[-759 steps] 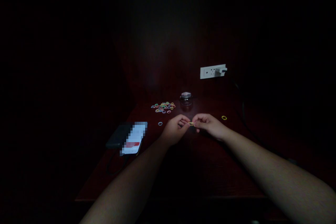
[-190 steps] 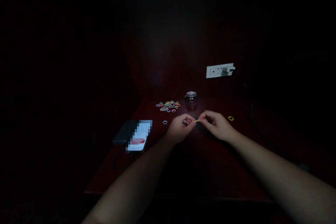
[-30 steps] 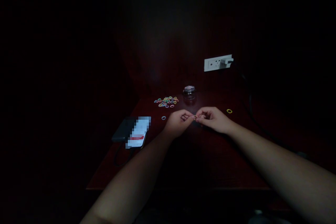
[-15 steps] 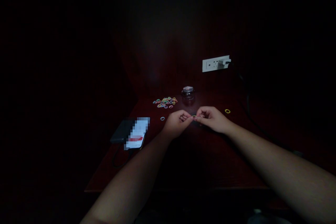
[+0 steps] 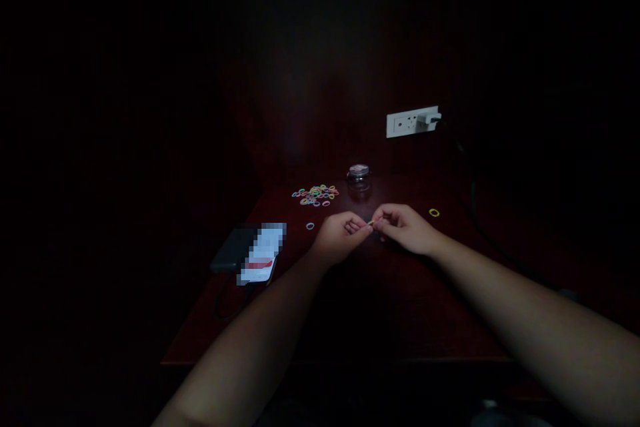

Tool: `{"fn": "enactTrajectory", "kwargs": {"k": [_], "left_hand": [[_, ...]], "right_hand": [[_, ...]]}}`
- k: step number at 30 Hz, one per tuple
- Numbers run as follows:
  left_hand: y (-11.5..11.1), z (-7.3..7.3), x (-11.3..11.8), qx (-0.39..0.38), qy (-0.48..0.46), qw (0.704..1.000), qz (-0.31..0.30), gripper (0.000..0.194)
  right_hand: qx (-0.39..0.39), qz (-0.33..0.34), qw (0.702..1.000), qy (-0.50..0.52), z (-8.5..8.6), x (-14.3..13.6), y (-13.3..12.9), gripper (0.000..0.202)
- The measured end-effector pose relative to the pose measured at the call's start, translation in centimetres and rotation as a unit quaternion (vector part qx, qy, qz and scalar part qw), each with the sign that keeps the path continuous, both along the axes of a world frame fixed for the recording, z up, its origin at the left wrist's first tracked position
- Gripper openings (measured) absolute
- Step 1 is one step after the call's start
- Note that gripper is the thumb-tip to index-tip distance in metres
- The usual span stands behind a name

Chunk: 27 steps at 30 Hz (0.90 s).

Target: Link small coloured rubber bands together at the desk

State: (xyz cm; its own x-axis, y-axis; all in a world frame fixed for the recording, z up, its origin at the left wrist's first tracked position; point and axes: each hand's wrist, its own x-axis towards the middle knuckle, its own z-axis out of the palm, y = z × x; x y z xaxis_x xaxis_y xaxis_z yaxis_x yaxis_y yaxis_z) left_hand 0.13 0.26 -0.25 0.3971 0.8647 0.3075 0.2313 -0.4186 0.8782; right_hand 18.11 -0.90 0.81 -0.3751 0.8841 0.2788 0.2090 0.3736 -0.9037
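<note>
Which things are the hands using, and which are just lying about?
Seem to belong:
left hand, right hand
small yellowish band pinched between them
probably the coloured band pile, pale blue band, loose yellow ring

Seem just lying about:
phone
dark flat box
maybe the lidded jar

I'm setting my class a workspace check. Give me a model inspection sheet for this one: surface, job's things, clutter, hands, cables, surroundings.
Surface: dark red table, dimly lit.
Job's things: yellowish band, mostly hidden by fingertips; heap of coloured bands; single pale blue band; single bright yellow band.
Clutter: phone, screen lit; dark flat case by it; lidded clear jar.
Hands: left hand and right hand pinch the yellowish band between them.
Cables: thin cable looping near the phone; dark cable at right.
Surroundings: white wall socket holding a plug; elsewhere mostly too dark to judge.
</note>
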Motion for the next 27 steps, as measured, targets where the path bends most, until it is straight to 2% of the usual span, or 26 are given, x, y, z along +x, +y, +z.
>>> {"fn": "enactTrajectory", "kwargs": {"k": [9, 17, 27], "left_hand": [[-0.11, 0.31, 0.13, -0.005, 0.005, 1.000, -0.002, 0.022], [0.42, 0.06, -0.01, 0.026, 0.000, 0.999, 0.027, 0.021], [0.22, 0.04, -0.14, 0.023, 0.018, 1.000, 0.005, 0.023]], "right_hand": [[0.026, -0.056, 0.998, -0.028, -0.34, 0.04, 0.43, 0.023], [0.015, -0.013, 1.000, -0.017, 0.08, -0.03, 0.00, 0.024], [0.019, -0.043, 0.998, -0.036, -0.36, 0.29, 0.67, 0.019]]}}
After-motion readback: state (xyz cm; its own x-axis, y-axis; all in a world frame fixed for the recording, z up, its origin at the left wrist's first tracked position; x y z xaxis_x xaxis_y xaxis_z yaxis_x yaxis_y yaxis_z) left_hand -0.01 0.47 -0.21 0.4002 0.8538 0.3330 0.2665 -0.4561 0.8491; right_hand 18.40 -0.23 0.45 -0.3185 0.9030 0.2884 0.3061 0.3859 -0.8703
